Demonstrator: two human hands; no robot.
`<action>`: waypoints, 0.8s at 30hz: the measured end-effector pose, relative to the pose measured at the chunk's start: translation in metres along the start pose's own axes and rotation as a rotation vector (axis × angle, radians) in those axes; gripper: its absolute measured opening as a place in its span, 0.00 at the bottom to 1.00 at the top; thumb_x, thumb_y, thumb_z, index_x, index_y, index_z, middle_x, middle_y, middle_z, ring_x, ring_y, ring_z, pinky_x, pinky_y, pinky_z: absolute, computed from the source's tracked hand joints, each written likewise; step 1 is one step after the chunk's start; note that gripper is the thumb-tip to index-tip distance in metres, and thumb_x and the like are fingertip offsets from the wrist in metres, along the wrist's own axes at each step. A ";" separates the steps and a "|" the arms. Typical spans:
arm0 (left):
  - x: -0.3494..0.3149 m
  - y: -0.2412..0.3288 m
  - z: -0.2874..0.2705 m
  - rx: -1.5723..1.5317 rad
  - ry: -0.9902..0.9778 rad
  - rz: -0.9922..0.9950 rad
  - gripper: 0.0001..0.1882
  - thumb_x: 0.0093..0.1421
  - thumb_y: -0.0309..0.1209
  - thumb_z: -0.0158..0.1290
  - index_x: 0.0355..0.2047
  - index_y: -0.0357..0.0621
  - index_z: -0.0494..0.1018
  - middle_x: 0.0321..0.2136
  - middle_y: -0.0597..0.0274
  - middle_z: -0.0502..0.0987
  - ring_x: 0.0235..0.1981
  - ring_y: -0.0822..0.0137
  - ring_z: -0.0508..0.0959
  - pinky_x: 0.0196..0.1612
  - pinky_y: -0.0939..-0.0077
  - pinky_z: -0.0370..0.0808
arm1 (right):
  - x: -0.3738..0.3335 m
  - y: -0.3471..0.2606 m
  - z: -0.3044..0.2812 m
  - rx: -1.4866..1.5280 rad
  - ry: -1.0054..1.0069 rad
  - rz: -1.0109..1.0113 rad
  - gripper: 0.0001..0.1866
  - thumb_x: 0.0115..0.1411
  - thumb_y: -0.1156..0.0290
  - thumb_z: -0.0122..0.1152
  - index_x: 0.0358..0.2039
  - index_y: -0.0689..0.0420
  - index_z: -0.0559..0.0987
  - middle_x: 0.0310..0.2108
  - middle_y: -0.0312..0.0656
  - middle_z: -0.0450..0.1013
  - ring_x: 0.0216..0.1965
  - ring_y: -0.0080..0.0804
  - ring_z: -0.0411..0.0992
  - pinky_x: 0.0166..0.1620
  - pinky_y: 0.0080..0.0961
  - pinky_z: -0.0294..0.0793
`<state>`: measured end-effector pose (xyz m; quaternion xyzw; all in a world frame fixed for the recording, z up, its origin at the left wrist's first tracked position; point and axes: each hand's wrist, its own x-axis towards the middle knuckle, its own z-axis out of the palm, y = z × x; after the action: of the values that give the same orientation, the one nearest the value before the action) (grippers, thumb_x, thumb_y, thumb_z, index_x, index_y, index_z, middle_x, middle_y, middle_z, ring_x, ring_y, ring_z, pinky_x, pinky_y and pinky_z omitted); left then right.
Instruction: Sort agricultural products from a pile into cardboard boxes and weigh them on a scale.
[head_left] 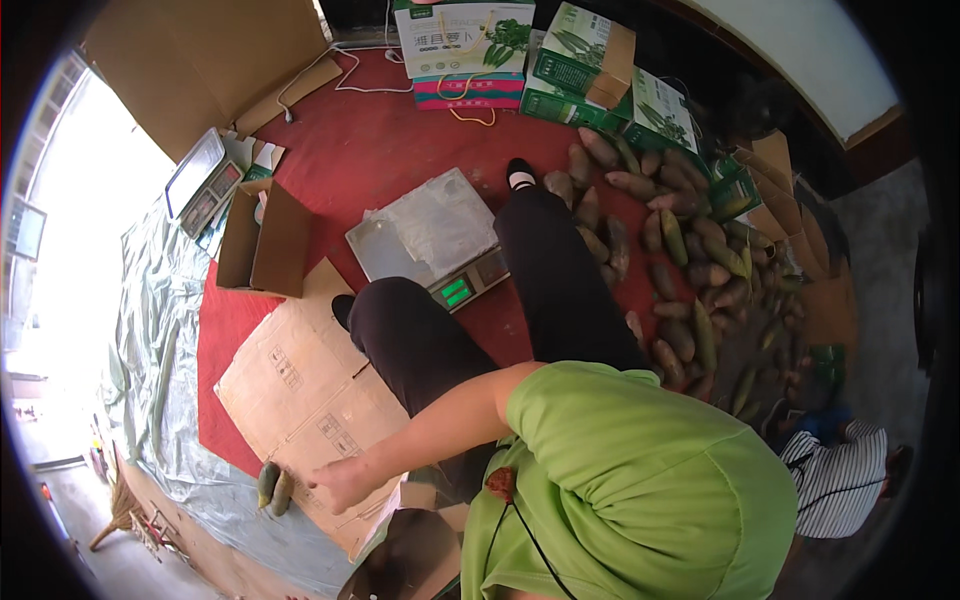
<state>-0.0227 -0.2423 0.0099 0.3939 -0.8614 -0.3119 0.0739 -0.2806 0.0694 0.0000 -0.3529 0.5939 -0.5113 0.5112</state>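
My right hand (345,482) reaches across my body to the lower left, over the edge of a flattened cardboard sheet (290,390). Its fingers point loosely outward with nothing visible in them. Just beyond the fingertips, a dark green radish (267,482) and a browner radish (283,494) lie side by side, not touched. My left hand is out of view. Ahead of my knees stands a platform scale (375,248) with a lit green display, its plate partly covered by a whitish sheet (450,225).
Several soil-smeared radishes (690,260) are heaped at my right. Printed green-and-white cartons (575,50) stand ahead. An open brown box (280,240) and a second scale (210,195) are at left, near plastic sheeting (150,330). A person in a striped top (840,480) is at far right.
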 end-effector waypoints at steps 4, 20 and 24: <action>0.017 0.041 0.007 0.203 0.076 0.129 0.22 0.57 0.30 0.52 0.51 0.33 0.67 0.47 0.48 0.73 0.48 0.56 0.72 0.51 0.66 0.66 | -0.049 -0.073 -0.074 0.235 -0.006 -0.074 0.30 0.48 0.69 0.61 0.53 0.63 0.65 0.32 0.45 0.73 0.28 0.31 0.74 0.26 0.28 0.72; 0.008 0.503 0.238 -0.078 -0.340 0.922 0.22 0.52 0.19 0.51 0.50 0.40 0.70 0.48 0.51 0.72 0.55 0.53 0.67 0.58 0.63 0.61 | -0.336 -0.026 -0.342 0.321 1.203 -0.251 0.18 0.58 0.69 0.55 0.49 0.58 0.71 0.35 0.36 0.73 0.34 0.20 0.71 0.33 0.19 0.70; -0.030 0.575 0.285 -0.089 -0.502 1.099 0.20 0.52 0.21 0.53 0.48 0.39 0.72 0.50 0.49 0.71 0.55 0.54 0.68 0.57 0.66 0.63 | -0.387 0.069 -0.367 0.470 1.439 -0.200 0.16 0.54 0.71 0.57 0.44 0.60 0.74 0.30 0.39 0.74 0.27 0.21 0.71 0.26 0.18 0.68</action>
<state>-0.4728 0.2012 0.1293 -0.1979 -0.9159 -0.3474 0.0352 -0.5401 0.5401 0.0115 0.1329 0.6214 -0.7720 0.0111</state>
